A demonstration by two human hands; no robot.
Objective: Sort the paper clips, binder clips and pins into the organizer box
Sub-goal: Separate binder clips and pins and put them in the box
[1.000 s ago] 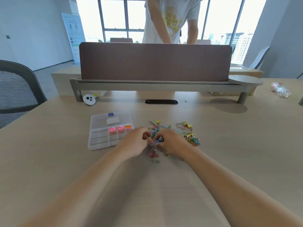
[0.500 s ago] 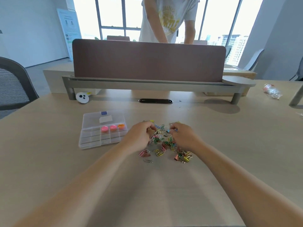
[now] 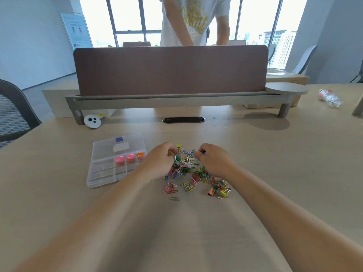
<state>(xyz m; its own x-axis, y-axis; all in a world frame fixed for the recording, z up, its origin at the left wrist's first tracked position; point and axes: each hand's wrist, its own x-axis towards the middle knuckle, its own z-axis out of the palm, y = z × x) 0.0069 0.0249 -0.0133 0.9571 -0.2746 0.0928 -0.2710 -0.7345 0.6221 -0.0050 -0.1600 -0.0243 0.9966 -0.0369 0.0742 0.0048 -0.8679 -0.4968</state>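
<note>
- Desk (image 3: 275, 163): light wood, fills lower frame.
- Organizer box (image 3: 98, 179): clear, lid open, centre-left; pink & orange tubs (image 3: 130, 158) in back row.
- Clip pile (image 3: 188, 165): mixed colours, frame centre, just right of box.
- L hand (image 3: 160, 161), R hand (image 3: 213, 161): fingers curled into pile's upper edge; can't tell if holding anything.

Loose colourful clip pile (image 3: 191, 171) mid-table, clear organizer box (image 3: 110, 167) — open, left

Bright windows (image 3: 133, 14) behind a brown divider (image 3: 170, 70) — pale wooden desk (image 3: 275, 163).
</note>
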